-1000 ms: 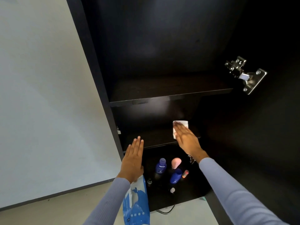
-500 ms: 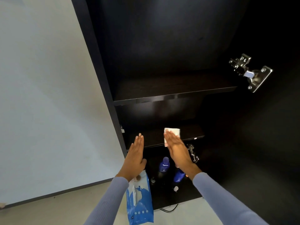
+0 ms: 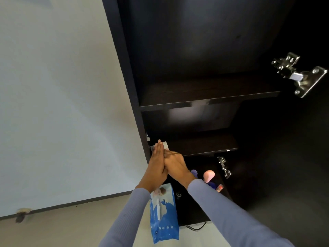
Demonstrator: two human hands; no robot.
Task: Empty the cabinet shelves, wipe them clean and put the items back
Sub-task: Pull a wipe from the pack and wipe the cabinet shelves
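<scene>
Tall dark brown wooden cabinet (image 3: 204, 50) fills my view, door swung wide; upper shelf (image 3: 204, 94) bare, lower shelf (image 3: 203, 144) under the hands. Pale grey wall (image 3: 62, 95) to the left, light floor (image 3: 53, 229) below.

Blue-and-white soft pack of wet wipes (image 3: 163, 214) lies on the floor at the cabinet foot, a baby's face printed at its top; its lettering is too small for me to read.

Left hand (image 3: 156, 166), fingers straight, lies flat at the left end of the lower shelf. Right hand (image 3: 175, 165) presses against it, side by side, fingers extended over the small white folded wipe (image 3: 165, 144), which sits on the shelf's left front corner, mostly covered. Neither grip is curled round anything that I can see.

Bottom compartment: pink-capped bottle (image 3: 209, 175), blue bottle (image 3: 195, 172) partly behind the right sleeve, small red-tipped tube (image 3: 220, 187); no labels legible.

Silver metal hinge (image 3: 299, 73) upper right, smaller hinge (image 3: 224, 167) beside the lower shelf.

Since half a second ago: the right hand and the wipe have slid left along the lower shelf from mid-shelf to its corner, closing the gap to the left hand; the two were apart, now touching.
</scene>
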